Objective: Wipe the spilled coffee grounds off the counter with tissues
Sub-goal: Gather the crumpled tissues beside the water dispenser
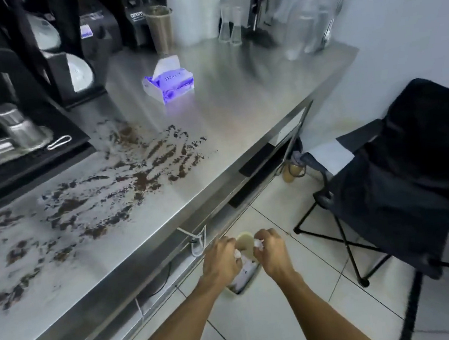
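Brown coffee grounds lie smeared in streaks across the left and middle of the steel counter. A purple-and-white tissue pack with one tissue sticking up sits farther back on the counter. Both hands are below the counter's front edge, over the floor. My left hand and my right hand face each other, fingers curled, each pinching a bit of white tissue. Most of the tissue is hidden by the fingers.
A black coffee machine with a steel portafilter stands at the left. A blender cup, clear glasses and jars line the back. A black folding chair stands on the tiled floor at the right. A slippered foot shows below my hands.
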`<state>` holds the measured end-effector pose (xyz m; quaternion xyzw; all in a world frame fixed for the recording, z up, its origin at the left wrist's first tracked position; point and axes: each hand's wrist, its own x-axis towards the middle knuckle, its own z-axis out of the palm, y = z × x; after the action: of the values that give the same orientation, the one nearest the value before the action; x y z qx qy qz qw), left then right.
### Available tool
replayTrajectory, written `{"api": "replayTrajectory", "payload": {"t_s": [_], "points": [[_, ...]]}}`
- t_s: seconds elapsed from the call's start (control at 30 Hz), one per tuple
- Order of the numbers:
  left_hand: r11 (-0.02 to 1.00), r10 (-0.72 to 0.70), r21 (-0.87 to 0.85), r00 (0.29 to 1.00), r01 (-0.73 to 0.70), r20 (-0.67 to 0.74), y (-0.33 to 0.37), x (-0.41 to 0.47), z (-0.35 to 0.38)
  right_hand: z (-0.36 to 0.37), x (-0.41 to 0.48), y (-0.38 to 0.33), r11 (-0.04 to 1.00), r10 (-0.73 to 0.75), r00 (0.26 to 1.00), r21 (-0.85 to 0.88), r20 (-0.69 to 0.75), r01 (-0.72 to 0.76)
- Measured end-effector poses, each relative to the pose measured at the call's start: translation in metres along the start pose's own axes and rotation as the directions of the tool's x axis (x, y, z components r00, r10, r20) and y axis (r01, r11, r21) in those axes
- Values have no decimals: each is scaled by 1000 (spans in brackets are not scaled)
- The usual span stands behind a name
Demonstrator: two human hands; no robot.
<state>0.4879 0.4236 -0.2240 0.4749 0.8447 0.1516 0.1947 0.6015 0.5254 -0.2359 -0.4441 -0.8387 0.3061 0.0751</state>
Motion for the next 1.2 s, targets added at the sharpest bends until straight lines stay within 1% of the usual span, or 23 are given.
{"api": "replayTrajectory", "payload": {"t_s": [0.1, 0.2, 0.3, 0.37, 0.47, 0.63, 0.77, 0.87, 0.93, 1.03, 1.13, 1.2], "points": [[999, 2, 39, 999, -4, 39, -24, 27, 64, 57, 15, 41, 999, 36, 999, -12, 18, -36], [996, 41, 75, 997, -46, 62, -43, 48, 113, 98, 29, 72, 999, 42, 999, -22, 7, -42], [995, 42, 86, 996, -48, 72, -54, 60, 130, 106, 34, 83, 998, 39, 999, -45, -9, -39], [994, 55, 94, 997, -60, 51, -51, 59, 120, 95, 30, 77, 998, 35, 999, -57, -21, -37], [992, 94, 87, 995, -91, -27, -30, 46, 78, 59, 16, 49, 994, 33, 999, -99, -33, -36], [990, 130, 64, 985, -124, -114, 21, 13, -28, -27, -5, -26, 992, -57, 997, -116, -52, 50], [989, 139, 70, 977, -130, -162, 58, -11, -123, -107, -8, -99, 970, -211, 976, -133, -61, 201], [990, 141, 56, 957, -132, -252, 75, -27, -193, -161, -4, -153, 933, -319, 945, -196, -72, 300], [988, 152, 49, 935, -144, -321, 76, -33, -235, -187, 2, -187, 898, -395, 916, -241, -74, 368], [993, 114, 33, 884, -111, -454, 63, -42, -290, -204, 8, -240, 840, -497, 865, -287, -69, 460], [1000, 19, -3, 854, -24, -521, 29, -62, -329, -194, 6, -292, 773, -594, 804, -288, -17, 565], [997, -54, 10, 841, 71, -539, -8, -80, -347, -174, 1, -328, 721, -651, 759, -289, 31, 630]]}}
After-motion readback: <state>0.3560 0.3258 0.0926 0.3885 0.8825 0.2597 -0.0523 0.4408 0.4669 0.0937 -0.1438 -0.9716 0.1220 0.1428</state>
